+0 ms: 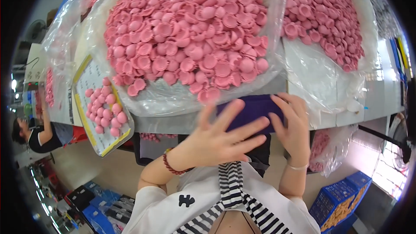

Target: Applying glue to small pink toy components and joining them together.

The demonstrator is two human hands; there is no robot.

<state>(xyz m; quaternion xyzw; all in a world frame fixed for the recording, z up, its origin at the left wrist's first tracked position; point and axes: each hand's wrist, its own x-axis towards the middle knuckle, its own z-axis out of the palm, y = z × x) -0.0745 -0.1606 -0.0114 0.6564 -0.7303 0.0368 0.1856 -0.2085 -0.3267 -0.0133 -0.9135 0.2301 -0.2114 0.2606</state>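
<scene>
My left hand is spread with its fingers apart, slightly smeared by motion. It passes in front of a dark purple flat piece, whose material I cannot make out. My right hand grips this piece at its right end, thumb and fingers at the edge. Both hands are at the table's near edge, just below a large heap of pink hollow half-shells on clear plastic sheeting. Part of the purple piece is hidden behind my left fingers.
A yellow-edged tray at the left carries pink balls. Another pink heap lies at the right on plastic. Blue crates stand on the floor at the lower right. A person sits at the far left.
</scene>
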